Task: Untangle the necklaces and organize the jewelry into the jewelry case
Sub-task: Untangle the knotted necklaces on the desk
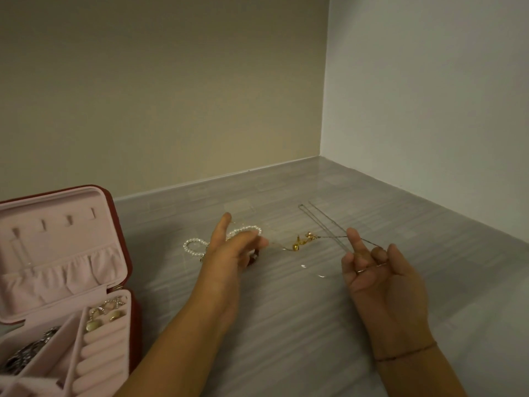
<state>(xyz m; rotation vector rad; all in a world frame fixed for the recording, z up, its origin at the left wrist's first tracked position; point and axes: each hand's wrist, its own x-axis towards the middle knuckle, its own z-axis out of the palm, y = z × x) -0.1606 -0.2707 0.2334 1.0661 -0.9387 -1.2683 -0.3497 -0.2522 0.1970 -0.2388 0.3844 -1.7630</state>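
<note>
The thin gold chain with gold and pink charms (303, 241) stretches between both hands over the grey table (286, 310), crossing a fine silver chain (315, 221) (that crossing looks like the snag). The right hand (375, 270) curls its fingers round one end. The left hand (234, 250) reaches the other, but I can't tell whether it grips. Better to slacken first, then lift gold clear of silver. A white pearl strand (197, 249) lies nearby, and the open pink-lined jewelry case (57, 202) sits far left.
</note>
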